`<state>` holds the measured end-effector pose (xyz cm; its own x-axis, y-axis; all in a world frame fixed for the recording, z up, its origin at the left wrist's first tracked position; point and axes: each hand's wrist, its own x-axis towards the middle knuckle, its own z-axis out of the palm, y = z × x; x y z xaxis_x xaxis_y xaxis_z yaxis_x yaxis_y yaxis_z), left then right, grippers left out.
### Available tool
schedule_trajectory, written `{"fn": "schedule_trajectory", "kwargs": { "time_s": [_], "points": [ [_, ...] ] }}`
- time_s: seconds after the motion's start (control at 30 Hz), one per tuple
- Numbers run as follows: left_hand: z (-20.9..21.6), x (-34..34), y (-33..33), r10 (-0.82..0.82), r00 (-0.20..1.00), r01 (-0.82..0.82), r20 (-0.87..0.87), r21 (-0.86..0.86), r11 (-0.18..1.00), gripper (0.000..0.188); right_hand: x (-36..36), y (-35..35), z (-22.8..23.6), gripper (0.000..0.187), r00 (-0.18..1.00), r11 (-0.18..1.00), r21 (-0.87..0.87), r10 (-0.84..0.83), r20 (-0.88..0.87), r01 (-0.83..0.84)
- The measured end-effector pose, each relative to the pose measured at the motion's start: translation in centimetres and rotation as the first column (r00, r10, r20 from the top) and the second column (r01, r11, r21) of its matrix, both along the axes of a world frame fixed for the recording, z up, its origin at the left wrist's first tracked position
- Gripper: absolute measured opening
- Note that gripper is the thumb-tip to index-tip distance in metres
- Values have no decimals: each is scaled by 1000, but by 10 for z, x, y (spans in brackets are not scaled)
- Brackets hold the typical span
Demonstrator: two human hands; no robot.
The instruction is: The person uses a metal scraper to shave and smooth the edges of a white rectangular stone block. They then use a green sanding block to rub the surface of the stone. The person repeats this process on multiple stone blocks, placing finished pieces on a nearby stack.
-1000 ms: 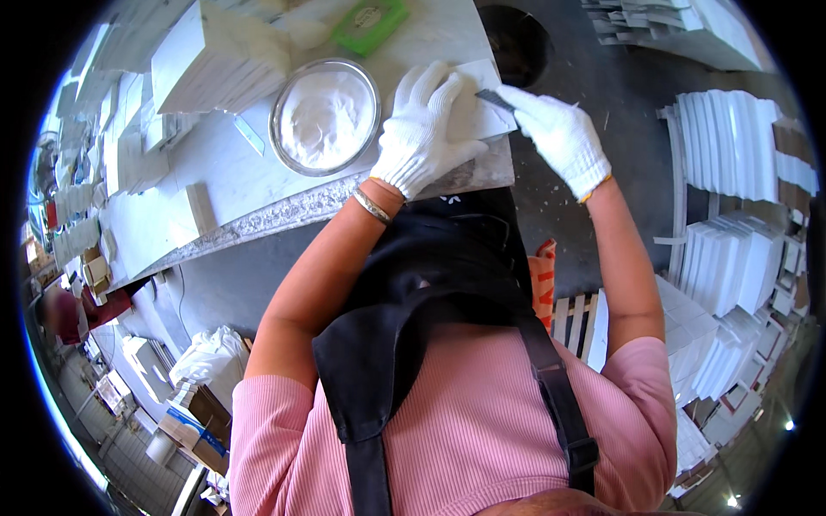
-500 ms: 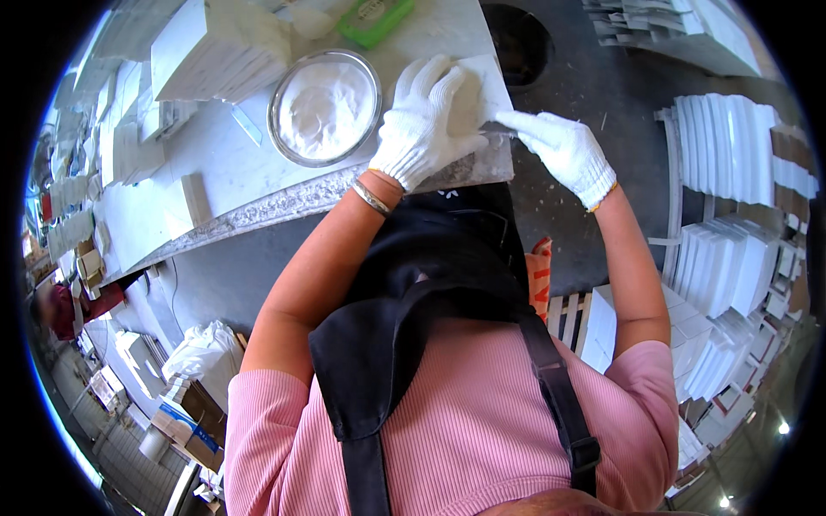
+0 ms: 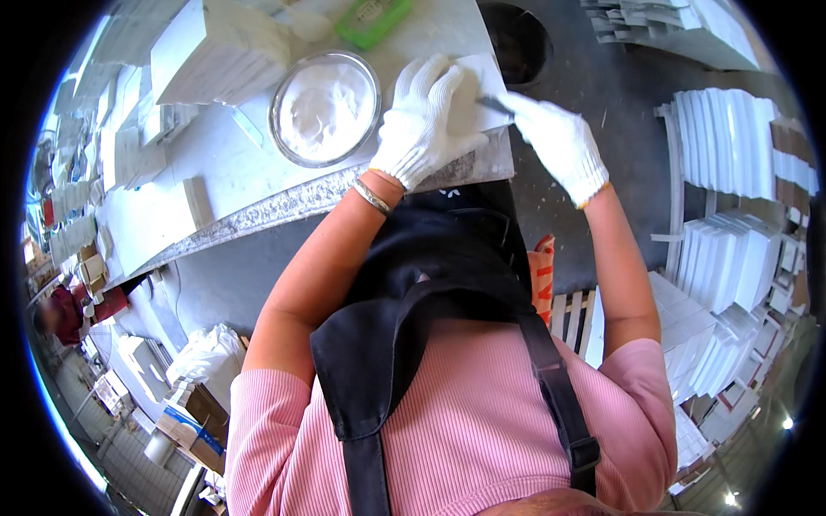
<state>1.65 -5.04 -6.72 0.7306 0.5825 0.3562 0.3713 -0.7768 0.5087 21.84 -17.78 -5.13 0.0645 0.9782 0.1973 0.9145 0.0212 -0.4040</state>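
My left hand (image 3: 423, 116), in a white knitted glove, lies flat with its fingers stretched over a white tile (image 3: 483, 73) at the right corner of the worktable. My right hand (image 3: 561, 146), gloved alike, is just past the table's right edge. Its fingers are closed around a small dark flat tool (image 3: 494, 105), whose tip reaches to the tile's right edge; its exact kind is hard to make out. Left of my left hand stands a round clear-rimmed bowl (image 3: 274, 116) holding white paste (image 3: 323, 110).
A stack of white tiles (image 3: 219, 56) and a green box (image 3: 372, 19) stand farther back on the table (image 3: 159, 211). A dark bucket (image 3: 520, 43) is on the floor at right. Tile stacks (image 3: 723, 142) line the far right. Another person (image 3: 64, 314) is at far left.
My right hand has moved slightly up along the tile's right edge, and the dark tool now shows more clearly. My left hand has stayed in place.
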Motion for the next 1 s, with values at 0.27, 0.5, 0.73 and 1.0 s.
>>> {"fn": "schedule_trajectory", "kwargs": {
  "time_s": [0.27,0.5,0.73,1.0],
  "points": [
    [-4,1,0,17,999,-16,-29,11,1000,83,-14,-7,2,36,1000,995,-103,0,27,3],
    [-4,0,0,-1,1000,2,-28,8,1000,87,-19,-9,2,35,998,998,68,-2,-55,6],
    [1,-1,1,-26,998,27,-50,4,1000,91,-25,-41,20,43,689,917,-376,-360,-629,135],
    [26,25,2,22,974,13,-224,155,988,100,-27,-68,21,53,319,893,-290,-402,-858,345]
  ]
}}
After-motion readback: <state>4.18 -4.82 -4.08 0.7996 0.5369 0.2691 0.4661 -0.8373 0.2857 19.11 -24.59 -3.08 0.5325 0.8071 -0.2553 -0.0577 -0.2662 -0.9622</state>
